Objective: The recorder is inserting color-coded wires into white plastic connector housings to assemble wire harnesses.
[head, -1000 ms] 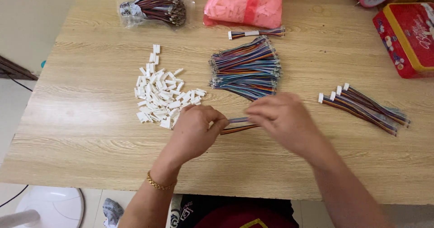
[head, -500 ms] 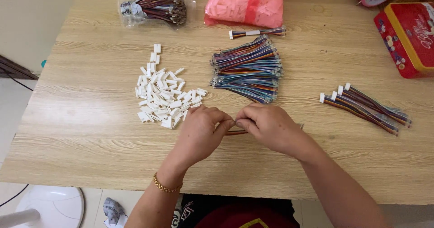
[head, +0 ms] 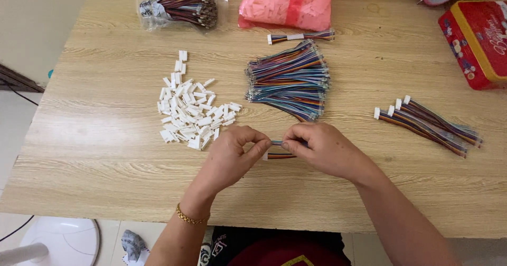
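- Pinching from both sides, the left hand [head: 232, 158] and the right hand [head: 325, 149] meet over the wooden table [head: 105, 155], thumbs and forefingers closed on a short multicoloured wire strip [head: 279, 151] held level between them.
- Left hand: fingers curled in, knuckles up, wrist with a gold bracelet [head: 190, 218] reaching past the table's near edge; its fingertips close on the strip's left end, where a small white piece seems to sit, though it is too small to be sure.
- Right hand: fingers bunched tight over the strip's right end, forearm running off toward the lower right corner.
- Strip: just above the table surface, straight in front of the big bundle of coloured wires [head: 289, 80], nearly touching that bundle's lowest strands.
- Left of that bundle lies a heap of white plastic connectors [head: 191, 110], close beside the left hand's knuckles.
- Right of the bundle, well apart, lie a few finished wire strips with white ends [head: 425, 123].
- Behind the bundle lie one single capped strip [head: 300, 36], a clear bag of dark wires [head: 179, 3] and a pink bag [head: 288, 2].
- A red tin [head: 478, 39] sits at the table's far right edge.
- Bare wood shows between the hands and the near edge, and along the table's left side.
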